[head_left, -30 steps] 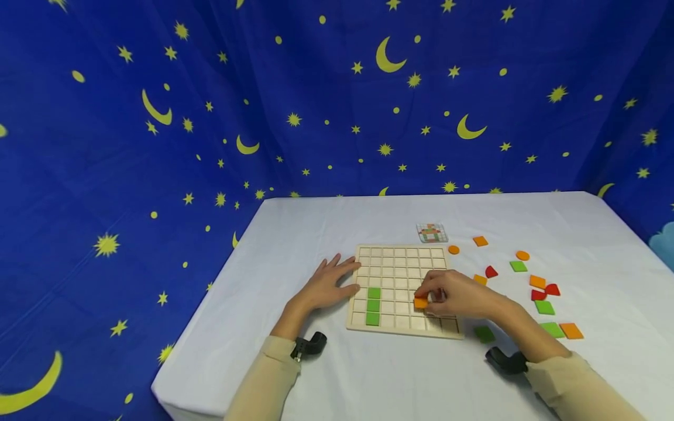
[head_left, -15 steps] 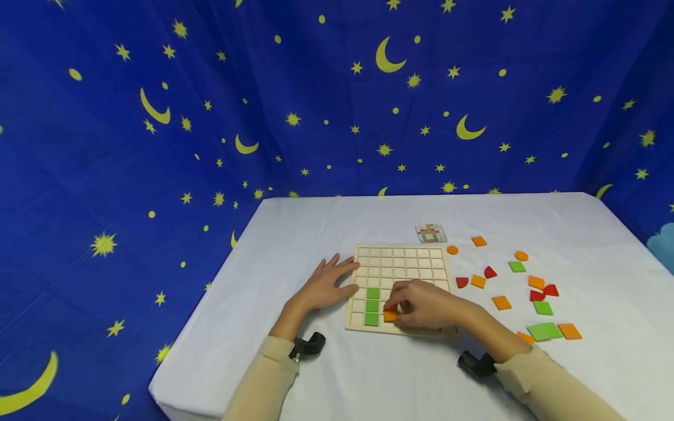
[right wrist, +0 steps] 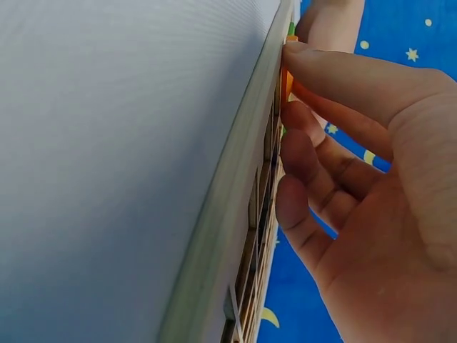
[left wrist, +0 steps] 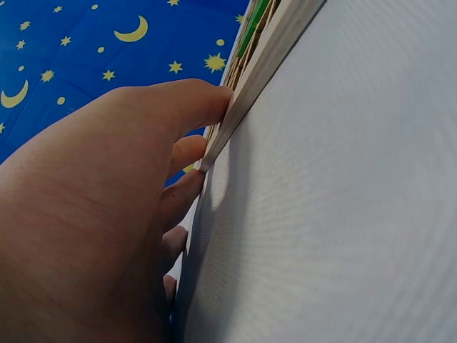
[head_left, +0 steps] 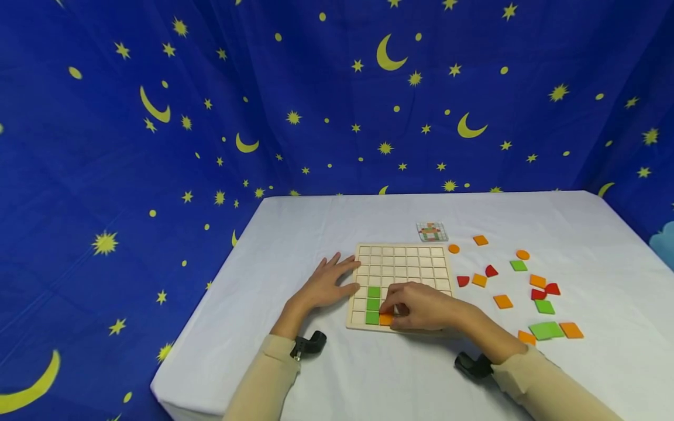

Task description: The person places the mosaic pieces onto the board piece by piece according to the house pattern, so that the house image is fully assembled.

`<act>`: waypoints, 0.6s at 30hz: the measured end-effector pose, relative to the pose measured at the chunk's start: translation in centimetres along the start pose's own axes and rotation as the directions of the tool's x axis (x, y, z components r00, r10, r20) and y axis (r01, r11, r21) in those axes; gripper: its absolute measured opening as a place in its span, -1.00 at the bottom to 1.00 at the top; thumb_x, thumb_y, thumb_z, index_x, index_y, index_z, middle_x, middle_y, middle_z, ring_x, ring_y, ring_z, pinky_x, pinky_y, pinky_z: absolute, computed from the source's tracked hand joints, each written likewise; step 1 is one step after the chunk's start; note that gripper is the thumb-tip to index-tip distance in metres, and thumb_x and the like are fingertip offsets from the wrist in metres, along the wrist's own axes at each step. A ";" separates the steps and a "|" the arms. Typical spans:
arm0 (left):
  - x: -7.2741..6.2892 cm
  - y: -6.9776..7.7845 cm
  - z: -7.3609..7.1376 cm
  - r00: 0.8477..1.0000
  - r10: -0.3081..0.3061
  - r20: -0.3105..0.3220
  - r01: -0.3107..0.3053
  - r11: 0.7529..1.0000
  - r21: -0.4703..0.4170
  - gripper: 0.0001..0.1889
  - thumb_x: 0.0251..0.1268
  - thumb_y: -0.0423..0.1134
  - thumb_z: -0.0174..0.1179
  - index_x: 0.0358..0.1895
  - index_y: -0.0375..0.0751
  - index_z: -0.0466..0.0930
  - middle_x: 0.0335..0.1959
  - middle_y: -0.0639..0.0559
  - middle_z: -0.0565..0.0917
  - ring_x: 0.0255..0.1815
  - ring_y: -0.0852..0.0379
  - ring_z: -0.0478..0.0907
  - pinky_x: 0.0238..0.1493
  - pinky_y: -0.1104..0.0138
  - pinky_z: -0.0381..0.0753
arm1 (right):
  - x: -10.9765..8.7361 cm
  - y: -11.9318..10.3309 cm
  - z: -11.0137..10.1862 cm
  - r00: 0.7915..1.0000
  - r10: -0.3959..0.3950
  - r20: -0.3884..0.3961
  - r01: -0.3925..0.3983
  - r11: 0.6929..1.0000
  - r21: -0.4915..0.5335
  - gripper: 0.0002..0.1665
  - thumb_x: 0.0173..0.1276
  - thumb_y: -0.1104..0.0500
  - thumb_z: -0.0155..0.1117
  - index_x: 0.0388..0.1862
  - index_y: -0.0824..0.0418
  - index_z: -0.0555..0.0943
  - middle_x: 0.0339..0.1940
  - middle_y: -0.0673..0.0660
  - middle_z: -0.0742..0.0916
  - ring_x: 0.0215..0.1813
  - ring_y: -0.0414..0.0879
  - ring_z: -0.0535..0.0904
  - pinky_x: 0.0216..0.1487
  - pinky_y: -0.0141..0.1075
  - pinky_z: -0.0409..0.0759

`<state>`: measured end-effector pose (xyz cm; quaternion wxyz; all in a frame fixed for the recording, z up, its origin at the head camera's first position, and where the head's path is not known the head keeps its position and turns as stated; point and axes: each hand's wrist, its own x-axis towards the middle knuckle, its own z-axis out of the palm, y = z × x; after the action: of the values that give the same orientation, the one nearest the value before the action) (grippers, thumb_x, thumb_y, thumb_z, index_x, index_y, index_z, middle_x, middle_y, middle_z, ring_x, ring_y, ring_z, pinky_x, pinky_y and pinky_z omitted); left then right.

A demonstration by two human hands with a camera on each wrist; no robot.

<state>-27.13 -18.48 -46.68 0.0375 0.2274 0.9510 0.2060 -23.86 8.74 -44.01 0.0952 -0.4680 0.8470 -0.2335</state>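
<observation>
A wooden grid board (head_left: 402, 257) lies on the table, with a column of green square tiles (head_left: 373, 304) in its second column from the left. My right hand (head_left: 421, 307) pinches an orange square tile (head_left: 386, 320) between thumb and fingers in the front row, right beside the lowest green tile. In the right wrist view the thumb and fingertips hold that orange tile (right wrist: 288, 71) at the board's grid. My left hand (head_left: 326, 285) lies flat with fingers spread, its thumb and fingertips touching the board's left edge, also seen in the left wrist view along the wooden rim (left wrist: 246, 89).
Right of the board lie loose orange square tiles (head_left: 502, 302), green tiles (head_left: 545, 330), red quarter-round tiles (head_left: 491, 271) and orange discs (head_left: 522, 255). A small pattern card (head_left: 432, 232) sits behind the board. A starry blue cloth (head_left: 316, 88) hangs behind the white table.
My right hand has moved left across the board with the orange tile, down to the front row beside the green column. The left hand has stayed put.
</observation>
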 end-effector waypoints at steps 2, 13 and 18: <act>0.0 0.0 0.0 1.000 0.001 -0.001 -0.001 1.000 0.000 -0.37 0.34 0.23 0.01 0.45 0.22 0.24 0.49 0.26 0.11 0.53 0.04 -0.19 0.47 0.11 -0.32 | 0.0 0.1 0.0 1.000 -0.002 -0.002 0.002 1.000 -0.001 -0.70 0.21 0.02 0.40 -0.05 -0.09 0.72 -0.28 -0.24 0.57 -0.36 -0.29 0.46 -0.33 -0.40 0.47; 0.0 0.0 0.0 1.000 0.006 -0.001 -0.006 1.000 -0.004 -0.38 0.36 0.20 0.02 0.45 0.21 0.24 0.49 0.24 0.11 0.53 0.04 -0.19 0.47 0.10 -0.32 | -0.2 -0.2 -0.1 1.000 -0.001 -0.011 0.001 1.000 0.003 -0.71 0.19 0.05 0.41 -0.07 -0.07 0.73 -0.28 -0.23 0.59 -0.36 -0.27 0.49 -0.34 -0.41 0.48; 0.1 0.0 0.0 1.000 0.006 0.002 -0.006 1.000 -0.003 -0.38 0.35 0.21 0.02 0.45 0.21 0.24 0.49 0.24 0.11 0.53 0.04 -0.19 0.47 0.09 -0.32 | -0.8 -0.3 -0.9 0.999 0.030 -0.018 -0.030 1.000 -0.003 -0.70 0.20 0.02 0.41 -0.06 -0.05 0.72 -0.25 -0.21 0.61 -0.33 -0.27 0.52 -0.30 -0.40 0.51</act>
<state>-27.22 -18.47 -46.65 0.0383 0.2305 0.9500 0.2073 -23.55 9.54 -43.10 0.0903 -0.4531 0.8552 -0.2351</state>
